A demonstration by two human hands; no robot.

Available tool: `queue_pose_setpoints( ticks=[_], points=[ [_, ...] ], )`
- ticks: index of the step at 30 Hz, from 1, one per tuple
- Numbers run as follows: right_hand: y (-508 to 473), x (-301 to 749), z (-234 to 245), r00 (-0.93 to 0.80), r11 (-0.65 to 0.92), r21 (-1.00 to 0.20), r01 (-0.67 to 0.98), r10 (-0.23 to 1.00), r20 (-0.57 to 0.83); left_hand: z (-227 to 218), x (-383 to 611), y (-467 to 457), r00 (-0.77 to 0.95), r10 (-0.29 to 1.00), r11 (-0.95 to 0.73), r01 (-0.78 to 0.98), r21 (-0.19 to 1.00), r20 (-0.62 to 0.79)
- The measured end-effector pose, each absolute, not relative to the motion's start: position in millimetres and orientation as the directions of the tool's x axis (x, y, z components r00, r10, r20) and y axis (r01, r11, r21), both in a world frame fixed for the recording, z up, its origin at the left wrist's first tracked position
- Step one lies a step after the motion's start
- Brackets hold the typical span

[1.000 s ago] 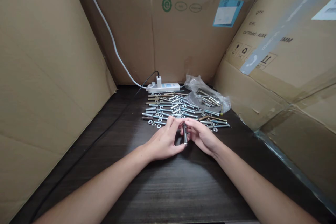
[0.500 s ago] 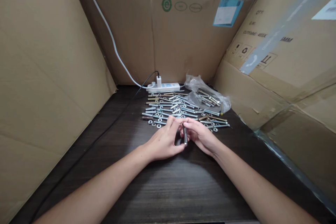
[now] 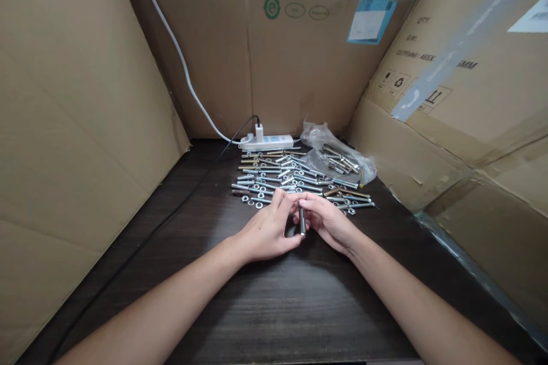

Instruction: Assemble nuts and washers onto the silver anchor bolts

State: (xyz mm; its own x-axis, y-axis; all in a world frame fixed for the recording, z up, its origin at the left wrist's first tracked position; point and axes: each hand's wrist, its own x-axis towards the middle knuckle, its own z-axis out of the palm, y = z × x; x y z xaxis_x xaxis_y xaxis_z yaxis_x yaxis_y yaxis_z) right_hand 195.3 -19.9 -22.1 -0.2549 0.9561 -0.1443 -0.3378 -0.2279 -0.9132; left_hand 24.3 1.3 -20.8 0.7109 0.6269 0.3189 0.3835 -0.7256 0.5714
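Observation:
A metal expansion bolt point(image 3: 302, 221) stands nearly upright between both hands above the dark wooden table point(image 3: 274, 302). My left hand point(image 3: 268, 231) curls around its lower end, fingers closed, thumb near the bottom. My right hand point(image 3: 329, 221) pinches the bolt's top with its fingertips. Just behind the hands lies a spread of several silver bolts, washers and nuts point(image 3: 282, 179).
A clear plastic bag with more bolts point(image 3: 338, 157) lies at the back right. A white power strip point(image 3: 268, 141) with a white cable point(image 3: 180, 57) and a black cable sits against the rear cardboard wall point(image 3: 299, 51). Cardboard boxes close in the left and right sides.

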Motion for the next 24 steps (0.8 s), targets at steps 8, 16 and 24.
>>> queue_pose_setpoints(
  ticks=[8,16,24],
  points=[
    [-19.3,196.7,-20.3,-0.256,-0.249,-0.879,-0.406,0.955,-0.152,-21.6,24.4,2.0,0.709,0.625,-0.728,0.379,0.572,0.325],
    [-19.7,195.1,-20.3,-0.241,-0.230,-0.901,-0.369,0.960,-0.146,-20.6,23.9,2.0,0.716,0.628,-0.722,0.390,0.572,0.304],
    [-19.0,196.8,-21.5,-0.256,-0.243,-0.889,-0.388,0.955,-0.149,-21.7,24.3,1.8,0.705,0.631,-0.718,0.371,0.589,0.325]
  ],
)
